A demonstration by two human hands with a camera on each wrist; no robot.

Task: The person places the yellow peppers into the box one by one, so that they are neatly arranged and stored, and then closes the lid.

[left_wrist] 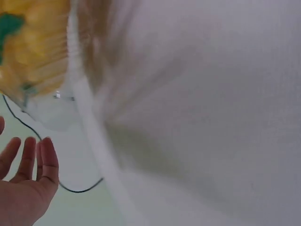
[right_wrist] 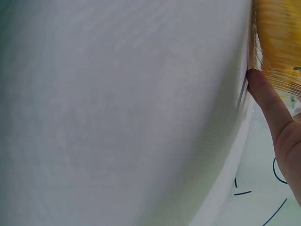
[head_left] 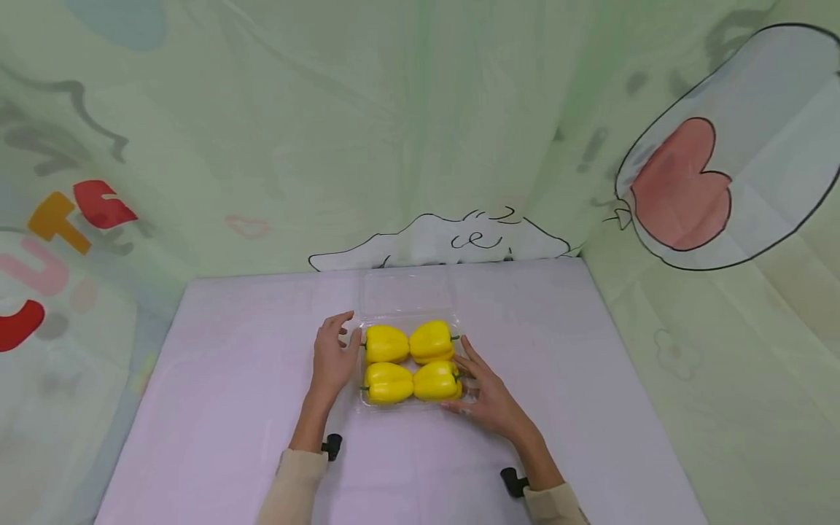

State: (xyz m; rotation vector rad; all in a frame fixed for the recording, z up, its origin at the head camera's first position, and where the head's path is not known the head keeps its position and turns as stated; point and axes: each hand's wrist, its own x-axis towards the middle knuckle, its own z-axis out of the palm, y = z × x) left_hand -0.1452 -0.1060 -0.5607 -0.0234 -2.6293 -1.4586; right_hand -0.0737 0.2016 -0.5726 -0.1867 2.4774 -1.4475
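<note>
Four would exceed the count, so several yellow bell peppers (head_left: pixel 389 383) with green stems lie in two rows inside a clear plastic clamshell box (head_left: pixel 387 407). Its lid (head_left: pixel 407 292) is folded back, away from the person. Beside the box's left wall is my left hand (head_left: pixel 335 357), fingers loosely bent and holding nothing; the left wrist view shows a gap between its fingertips and the box. My right hand (head_left: pixel 492 401) spreads along the right end, thumb at the near corner and fingers by the right wall. In the right wrist view a straight thumb (right_wrist: pixel 270 99) touches the box's lower edge.
The box rests on a table with a pale lilac cover (head_left: pixel 249 379). Behind it hangs a light green curtain (head_left: pixel 328 146) with printed drawings, which continues along both sides. Each wrist wears a small black camera (head_left: pixel 332 446).
</note>
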